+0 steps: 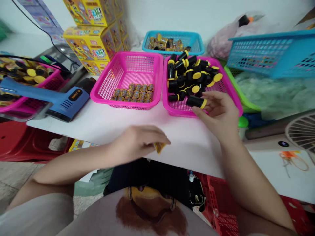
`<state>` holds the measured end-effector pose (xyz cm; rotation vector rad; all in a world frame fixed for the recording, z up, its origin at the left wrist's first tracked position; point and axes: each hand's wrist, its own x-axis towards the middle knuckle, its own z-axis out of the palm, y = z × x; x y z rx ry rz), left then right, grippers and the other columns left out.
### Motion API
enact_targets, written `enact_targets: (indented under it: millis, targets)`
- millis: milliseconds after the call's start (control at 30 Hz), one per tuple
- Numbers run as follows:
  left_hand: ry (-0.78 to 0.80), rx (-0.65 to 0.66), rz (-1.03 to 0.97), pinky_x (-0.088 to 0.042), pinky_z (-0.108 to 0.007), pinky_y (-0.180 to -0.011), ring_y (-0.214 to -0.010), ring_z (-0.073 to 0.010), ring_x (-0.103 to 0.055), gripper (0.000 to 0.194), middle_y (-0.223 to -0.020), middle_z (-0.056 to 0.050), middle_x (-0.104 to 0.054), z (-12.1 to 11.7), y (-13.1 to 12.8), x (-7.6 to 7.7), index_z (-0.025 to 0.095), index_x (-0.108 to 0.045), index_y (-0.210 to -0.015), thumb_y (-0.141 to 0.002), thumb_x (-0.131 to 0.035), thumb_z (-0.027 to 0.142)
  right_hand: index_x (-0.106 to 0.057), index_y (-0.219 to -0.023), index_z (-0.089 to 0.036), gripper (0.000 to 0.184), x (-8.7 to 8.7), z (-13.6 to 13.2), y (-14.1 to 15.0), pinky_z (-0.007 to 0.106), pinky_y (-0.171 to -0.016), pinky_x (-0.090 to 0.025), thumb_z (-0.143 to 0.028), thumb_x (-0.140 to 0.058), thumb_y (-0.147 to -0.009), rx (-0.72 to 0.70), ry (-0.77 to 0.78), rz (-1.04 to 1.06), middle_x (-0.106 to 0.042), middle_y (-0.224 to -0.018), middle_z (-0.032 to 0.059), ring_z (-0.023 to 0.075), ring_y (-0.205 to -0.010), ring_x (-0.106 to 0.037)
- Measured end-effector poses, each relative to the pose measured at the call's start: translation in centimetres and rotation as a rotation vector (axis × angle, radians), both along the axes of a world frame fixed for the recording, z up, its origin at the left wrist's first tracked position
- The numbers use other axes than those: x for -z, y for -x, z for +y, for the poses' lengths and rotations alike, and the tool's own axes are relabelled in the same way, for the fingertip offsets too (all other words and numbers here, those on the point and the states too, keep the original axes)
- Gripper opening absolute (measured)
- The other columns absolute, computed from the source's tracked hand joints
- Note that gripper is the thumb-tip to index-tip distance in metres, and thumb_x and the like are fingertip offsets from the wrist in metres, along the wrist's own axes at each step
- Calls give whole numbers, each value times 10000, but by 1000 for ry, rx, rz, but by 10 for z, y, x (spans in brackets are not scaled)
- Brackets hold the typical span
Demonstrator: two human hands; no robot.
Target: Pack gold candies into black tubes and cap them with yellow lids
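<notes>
"Printed grey shirt (152, 213) is filling the foreground; what is each grip doing?"

"Left hand (142, 142) is pinching a small yellow printed piece (159, 147) above the table (189, 144); the right hand (219, 109) is clamping a black tube (195, 102) with a yellow end, over the front of the pink basket (177, 112) holding similar tubes."

"And the lettering?"

"Stacked yellow boxes (90, 46) behind are carrying Chinese characters and an exclamation mark, while a blue tool (64, 106) is showing a dark label too small to read."
</notes>
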<state>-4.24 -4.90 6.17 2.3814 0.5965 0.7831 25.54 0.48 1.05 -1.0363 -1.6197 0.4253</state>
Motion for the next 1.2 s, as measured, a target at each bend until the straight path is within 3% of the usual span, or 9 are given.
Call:
enact_targets:
  millis: [67, 100, 200, 300, 467, 633, 967, 1100, 1200]
  targets:
    - [151, -90, -171, -651, -240, -754, -872, -177, -784, 73, -982, -76, -817, 33, -16, -9, 189, -823, -948, -895, -789, 224, -600, -1171, -269, 409, 1, -2, 6, 344, -765, -645, -421, -800, -848, -28, 21, 18, -706, -1008, 36, 181, -889, -728]
    - [237, -141, -237, -647, -244, -713, -825, -182, -780, 123, -932, -72, -815, 46, -24, -8, 183, -828, -890, -834, -861, 287, -596, -1159, -267, 392, 1, -4, 8, 342, -774, -646, -422, -791, -857, -46, 32, 29, -712, -1001, 37, 181, -894, -733]
    - [531, -213, -362, -650, -273, -680, -721, -177, -758, 360, -817, -66, -796, 72, -44, 14, 151, -824, -876, -745, -921, 471, -622, -1166, -257, 365, -2, -10, 12, 328, -777, -646, -420, -772, -876, -96, 75, 74, -732, -992, 33, 173, -892, -744]
    - [687, -139, -407, -654, -281, -715, -739, -165, -755, 506, -846, -63, -798, 78, -51, 42, 136, -798, -1074, -775, -882, 535, -664, -1194, -260, 332, -4, -16, 13, 305, -696, -628, -440, -726, -922, -104, 125, 94, -710, -888, 6, 151, -785, -724]
    - [563, -38, -322, -573, -236, -628, -641, -152, -718, 818, -733, 13, -738, 74, -44, 57, 189, -411, -1608, -896, -785, 338, -705, -1208, -252, 341, -6, -22, 13, 287, -644, -631, -452, -743, -934, -199, 200, 200, -719, -880, 3, 127, -709, -693]
    - [412, 0, -239, -609, -299, -734, -707, -201, -750, 807, -709, 44, -706, 73, -40, 55, 292, -344, -1632, -932, -746, 310, -749, -1142, -250, 301, -11, -26, 15, 242, -593, -614, -419, -798, -899, -245, 231, 271, -710, -803, -20, 102, -640, -680]
    - [316, -77, -266, -641, -397, -885, -847, -248, -796, 885, -1005, -39, -793, 71, -35, 62, 337, -319, -1619, -908, -671, 730, -772, -1060, -235, 208, -24, -31, 24, 208, -564, -573, -266, -808, -858, -255, 296, 198, -736, -781, -18, 94, -638, -677]
    - [256, -38, -310, -654, -406, -890, -922, -264, -801, 921, -1144, -67, -781, 73, -37, 67, 340, -325, -1611, -873, -744, 694, -772, -1065, -241, 265, -24, -30, 22, 223, -625, -591, -233, -836, -808, -249, 323, 136, -747, -853, 1, 94, -682, -664]
    - [312, 0, -341, -659, -413, -901, -969, -268, -801, 970, -1091, -58, -787, 71, -40, 68, 349, -225, -1652, -896, -791, 570, -780, -1072, -261, 279, -22, -28, 20, 242, -673, -610, -212, -840, -804, -276, 259, 86, -732, -919, 15, 105, -745, -668]
